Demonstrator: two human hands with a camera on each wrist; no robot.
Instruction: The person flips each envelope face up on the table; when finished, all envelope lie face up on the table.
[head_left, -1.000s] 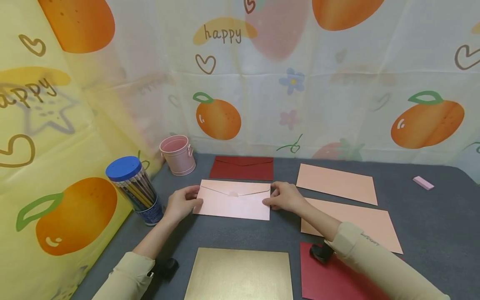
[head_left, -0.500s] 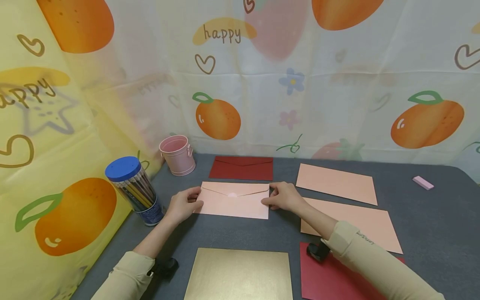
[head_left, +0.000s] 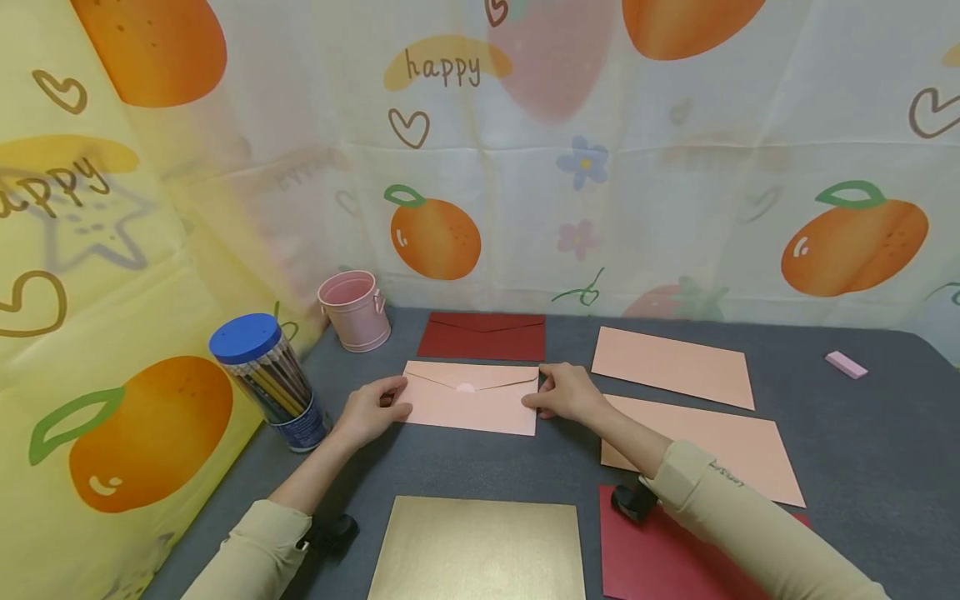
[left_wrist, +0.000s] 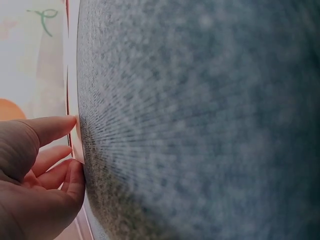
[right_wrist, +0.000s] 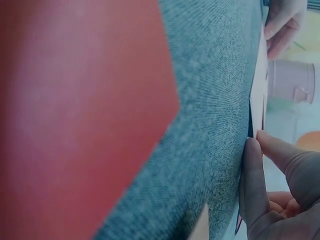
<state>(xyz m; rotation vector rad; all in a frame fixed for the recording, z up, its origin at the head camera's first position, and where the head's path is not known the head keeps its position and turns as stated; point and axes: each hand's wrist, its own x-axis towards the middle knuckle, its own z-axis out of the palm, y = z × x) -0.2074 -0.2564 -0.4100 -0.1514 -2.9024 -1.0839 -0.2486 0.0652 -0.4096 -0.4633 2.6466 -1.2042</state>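
A pale pink envelope lies flap-side up on the grey felt table. My left hand pinches its left end and my right hand pinches its right end. In the left wrist view the left hand's thumb and fingers close on the envelope's thin edge. The right wrist view shows my right hand with thumb and finger meeting at the envelope's corner. The envelope's far edge sits just short of a dark red envelope.
A pink bucket and a blue-lidded jar of pencils stand at the left. Two pink sheets lie to the right. A gold sheet and a red sheet lie near me. A pink eraser is far right.
Both hands have slid the pink envelope a little away from me, towards the dark red envelope. Their hold on its ends is unchanged.
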